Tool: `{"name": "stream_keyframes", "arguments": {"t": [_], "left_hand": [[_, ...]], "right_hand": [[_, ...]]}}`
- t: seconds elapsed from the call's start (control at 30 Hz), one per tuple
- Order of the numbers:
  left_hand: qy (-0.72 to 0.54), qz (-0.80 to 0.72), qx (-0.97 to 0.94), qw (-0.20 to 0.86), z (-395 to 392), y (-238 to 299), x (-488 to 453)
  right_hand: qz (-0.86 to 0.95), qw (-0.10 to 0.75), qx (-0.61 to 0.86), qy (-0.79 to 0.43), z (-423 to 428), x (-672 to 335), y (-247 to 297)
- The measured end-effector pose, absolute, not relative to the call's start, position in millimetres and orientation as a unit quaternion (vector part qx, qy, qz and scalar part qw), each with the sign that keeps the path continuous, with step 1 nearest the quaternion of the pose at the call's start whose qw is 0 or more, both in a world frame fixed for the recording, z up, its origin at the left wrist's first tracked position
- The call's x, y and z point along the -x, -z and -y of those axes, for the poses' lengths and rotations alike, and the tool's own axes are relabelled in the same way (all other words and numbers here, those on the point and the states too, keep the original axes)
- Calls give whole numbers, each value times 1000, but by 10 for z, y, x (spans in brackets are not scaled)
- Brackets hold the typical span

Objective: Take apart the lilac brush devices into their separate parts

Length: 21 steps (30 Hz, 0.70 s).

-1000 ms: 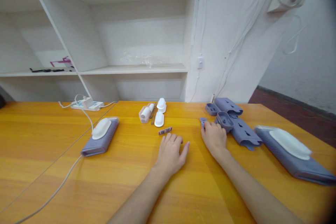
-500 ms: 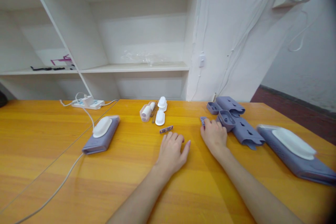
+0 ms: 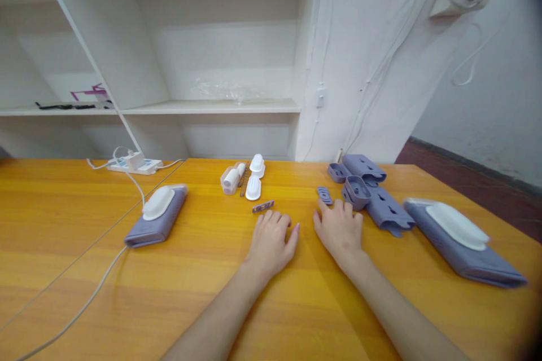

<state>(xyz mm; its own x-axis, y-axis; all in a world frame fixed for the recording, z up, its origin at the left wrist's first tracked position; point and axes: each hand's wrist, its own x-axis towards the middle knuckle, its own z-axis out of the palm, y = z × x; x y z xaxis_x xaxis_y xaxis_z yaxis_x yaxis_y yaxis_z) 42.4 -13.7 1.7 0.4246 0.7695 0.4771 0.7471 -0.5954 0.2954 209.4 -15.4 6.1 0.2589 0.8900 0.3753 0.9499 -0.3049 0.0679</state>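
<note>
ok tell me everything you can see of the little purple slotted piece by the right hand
The slotted piece is small, flat, purple-grey and plastic-looking, with several slots in its face. It lies on the wood-grained tabletop just beyond the right hand, left of an open purple box. Nothing grips it; whether the hand touches its near edge is unclear.

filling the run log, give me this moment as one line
left hand: open, near small strip | right hand: open, near slotted purple piece
</note>
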Motion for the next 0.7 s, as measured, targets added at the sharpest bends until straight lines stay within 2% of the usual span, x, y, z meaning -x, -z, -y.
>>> {"name": "stream_keyframes", "arguments": {"t": [0.3, 0.53, 0.7], "left_hand": [[-294, -450, -843, 16, 143, -24, -422], [-289, -452, -844, 21, 139, -18, -420], [-289, -452, -844, 22, 132, -11, -419]], "right_hand": [[596, 81, 783, 160, 132, -2071, -50], [584, 111, 782, 188, 81, -1993, 7], [589, 105, 788, 147, -23, -2032, 66]]}}
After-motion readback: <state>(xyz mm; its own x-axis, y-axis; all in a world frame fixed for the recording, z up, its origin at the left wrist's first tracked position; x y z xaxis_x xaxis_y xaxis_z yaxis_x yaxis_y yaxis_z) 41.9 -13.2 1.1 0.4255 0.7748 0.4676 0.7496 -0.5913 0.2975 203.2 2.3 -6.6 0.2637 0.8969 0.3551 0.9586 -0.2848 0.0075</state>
